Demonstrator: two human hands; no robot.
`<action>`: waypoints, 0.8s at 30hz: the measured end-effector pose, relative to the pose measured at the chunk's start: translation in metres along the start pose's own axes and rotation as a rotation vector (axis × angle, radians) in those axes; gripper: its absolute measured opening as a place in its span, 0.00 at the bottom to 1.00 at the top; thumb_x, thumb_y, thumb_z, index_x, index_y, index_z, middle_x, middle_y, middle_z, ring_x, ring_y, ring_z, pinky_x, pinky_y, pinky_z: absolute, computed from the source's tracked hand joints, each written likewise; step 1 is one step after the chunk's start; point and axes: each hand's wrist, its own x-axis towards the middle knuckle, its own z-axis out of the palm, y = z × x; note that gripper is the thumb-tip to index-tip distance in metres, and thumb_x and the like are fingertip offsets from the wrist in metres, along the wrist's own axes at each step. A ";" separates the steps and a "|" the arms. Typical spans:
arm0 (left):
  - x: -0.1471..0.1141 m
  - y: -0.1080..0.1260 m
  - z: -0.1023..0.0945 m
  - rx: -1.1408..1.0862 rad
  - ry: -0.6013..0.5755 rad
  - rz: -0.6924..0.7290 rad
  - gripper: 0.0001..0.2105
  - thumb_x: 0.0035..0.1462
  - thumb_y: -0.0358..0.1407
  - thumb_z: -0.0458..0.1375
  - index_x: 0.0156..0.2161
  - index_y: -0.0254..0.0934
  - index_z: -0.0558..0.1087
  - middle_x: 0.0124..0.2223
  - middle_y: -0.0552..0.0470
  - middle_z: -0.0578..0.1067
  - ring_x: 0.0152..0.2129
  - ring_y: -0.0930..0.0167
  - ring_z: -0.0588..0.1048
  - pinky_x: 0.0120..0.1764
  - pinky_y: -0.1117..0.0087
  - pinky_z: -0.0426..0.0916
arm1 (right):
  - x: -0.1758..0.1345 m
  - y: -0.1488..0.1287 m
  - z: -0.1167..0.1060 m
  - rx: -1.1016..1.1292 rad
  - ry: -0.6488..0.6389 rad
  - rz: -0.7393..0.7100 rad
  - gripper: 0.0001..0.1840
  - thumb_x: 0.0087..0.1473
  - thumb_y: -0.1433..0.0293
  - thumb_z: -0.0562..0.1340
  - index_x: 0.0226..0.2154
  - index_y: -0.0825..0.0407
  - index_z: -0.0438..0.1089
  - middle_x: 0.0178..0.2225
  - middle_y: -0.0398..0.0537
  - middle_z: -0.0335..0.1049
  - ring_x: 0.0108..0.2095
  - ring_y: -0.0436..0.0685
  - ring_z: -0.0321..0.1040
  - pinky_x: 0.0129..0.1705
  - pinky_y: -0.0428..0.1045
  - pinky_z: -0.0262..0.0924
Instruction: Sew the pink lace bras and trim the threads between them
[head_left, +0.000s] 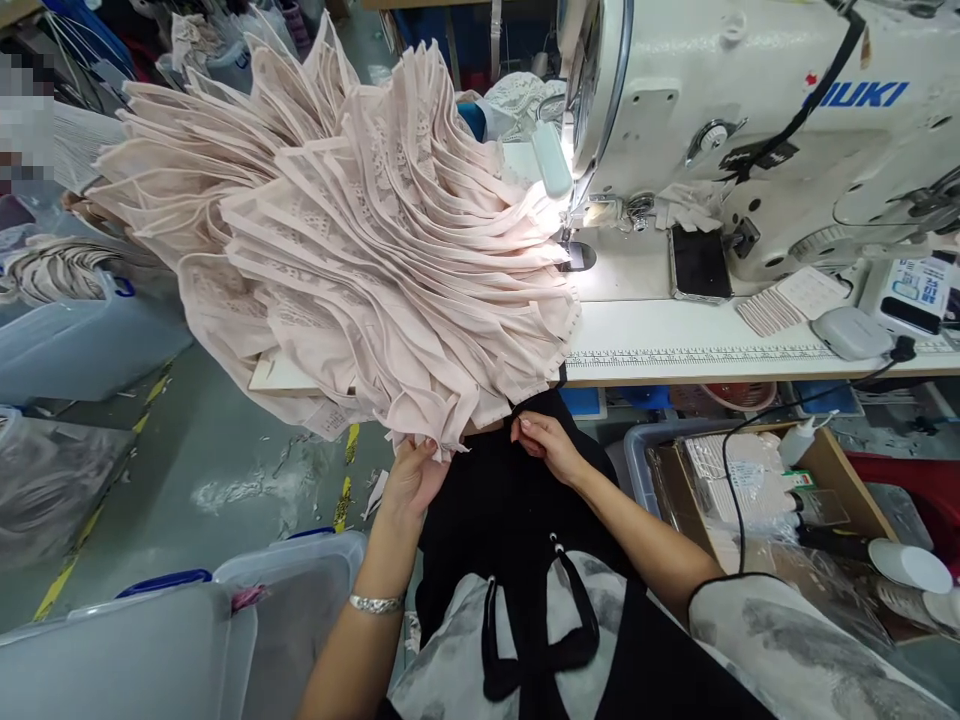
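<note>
A large fanned pile of pale pink fabric pieces (pixel 390 240) with lace panels covers the left end of the sewing table and hangs over its front edge. At the pile's lower edge, my left hand (pixel 416 475) pinches the gathered corner of a pale pink fabric piece (pixel 431 405). My right hand (pixel 551 445) is just right of it, above my black-clad lap, with its fingers curled closed. What those fingers hold, if anything, is hidden. The pile's right edge reaches the lit needle area of the white sewing machine (pixel 750 110).
A phone (pixel 699 262), small fabric pieces (pixel 771 315) and a white case (pixel 853 332) lie on the sewing table (pixel 675 340). Below right is an open cardboard box (pixel 862 490) of supplies. Plastic bins (pixel 112 650) stand on the floor at left. A black cable (pixel 731 480) hangs down.
</note>
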 end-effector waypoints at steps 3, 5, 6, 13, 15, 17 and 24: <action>0.001 -0.002 -0.004 0.119 0.001 0.057 0.29 0.29 0.40 0.75 0.43 0.45 0.75 0.42 0.53 0.77 0.39 0.67 0.75 0.42 0.66 0.70 | 0.006 -0.003 -0.002 -0.044 0.020 -0.014 0.20 0.54 0.56 0.63 0.26 0.57 0.69 0.15 0.34 0.48 0.17 0.42 0.42 0.20 0.44 0.32; -0.003 -0.002 -0.007 0.305 0.063 0.223 0.24 0.36 0.44 0.72 0.42 0.41 0.73 0.42 0.50 0.76 0.41 0.66 0.74 0.44 0.64 0.69 | 0.008 -0.006 -0.001 -0.054 0.006 -0.023 0.21 0.53 0.56 0.64 0.23 0.57 0.69 0.15 0.35 0.50 0.17 0.42 0.43 0.20 0.44 0.32; -0.006 -0.001 -0.007 0.439 0.135 0.370 0.22 0.41 0.44 0.69 0.41 0.40 0.72 0.42 0.49 0.75 0.41 0.66 0.74 0.44 0.64 0.69 | 0.008 -0.007 -0.001 -0.056 -0.006 -0.024 0.21 0.52 0.56 0.65 0.22 0.58 0.69 0.15 0.36 0.50 0.17 0.42 0.43 0.20 0.44 0.32; -0.004 0.001 0.040 1.636 0.085 1.544 0.17 0.52 0.33 0.64 0.48 0.39 0.70 0.44 0.44 0.74 0.44 0.61 0.71 0.49 0.58 0.60 | -0.004 -0.013 -0.014 0.025 0.061 -0.086 0.22 0.54 0.53 0.60 0.24 0.55 0.66 0.14 0.32 0.45 0.15 0.41 0.38 0.19 0.44 0.31; 0.011 -0.001 0.063 1.840 -0.228 1.531 0.17 0.57 0.31 0.60 0.52 0.39 0.69 0.53 0.42 0.73 0.52 0.61 0.69 0.54 0.57 0.54 | -0.007 -0.016 -0.018 0.042 0.102 -0.112 0.20 0.55 0.54 0.59 0.26 0.55 0.65 0.15 0.32 0.45 0.15 0.41 0.38 0.18 0.44 0.31; 0.025 -0.001 0.079 1.829 -0.353 1.601 0.12 0.59 0.27 0.55 0.48 0.38 0.71 0.55 0.43 0.73 0.54 0.62 0.69 0.57 0.56 0.50 | -0.008 -0.021 -0.020 0.045 0.116 -0.115 0.20 0.56 0.55 0.59 0.27 0.55 0.66 0.15 0.32 0.45 0.15 0.41 0.38 0.18 0.43 0.31; 0.022 0.014 0.068 1.734 -0.429 1.662 0.08 0.57 0.21 0.54 0.35 0.36 0.69 0.37 0.53 0.81 0.40 0.71 0.78 0.51 0.61 0.53 | -0.004 -0.041 -0.017 0.034 -0.086 0.076 0.21 0.59 0.57 0.57 0.28 0.58 0.68 0.14 0.32 0.45 0.14 0.41 0.35 0.17 0.43 0.28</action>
